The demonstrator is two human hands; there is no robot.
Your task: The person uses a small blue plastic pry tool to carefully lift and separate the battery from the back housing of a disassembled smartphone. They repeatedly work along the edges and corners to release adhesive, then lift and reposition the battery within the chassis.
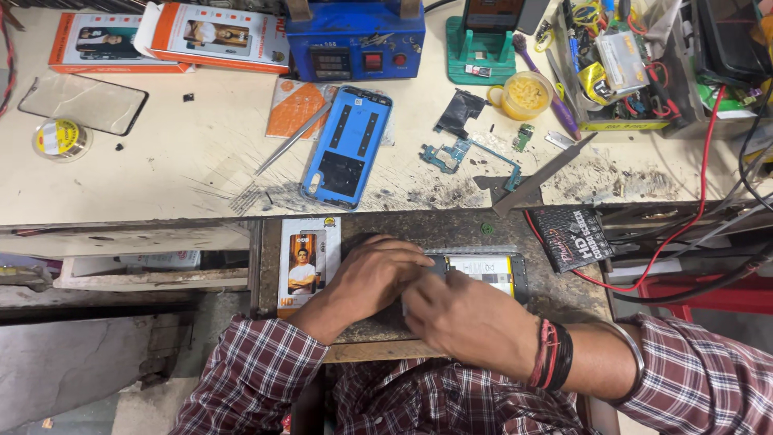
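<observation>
The left hand (372,274) and the right hand (467,318) press together, fingers curled, on the opened black phone with a yellowish inner part (487,272), which lies on the dark worn work pad (564,290). Just left of the hands lies an orange-white printed flat box (308,266). Farther up, on the beige scratched bench (161,173), rests a blue plastic phone back cover (347,147).

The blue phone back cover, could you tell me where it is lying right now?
In the head view, the blue phone back cover lies on the bench top left of centre, below the blue machine, beside the metal tweezers.
</observation>
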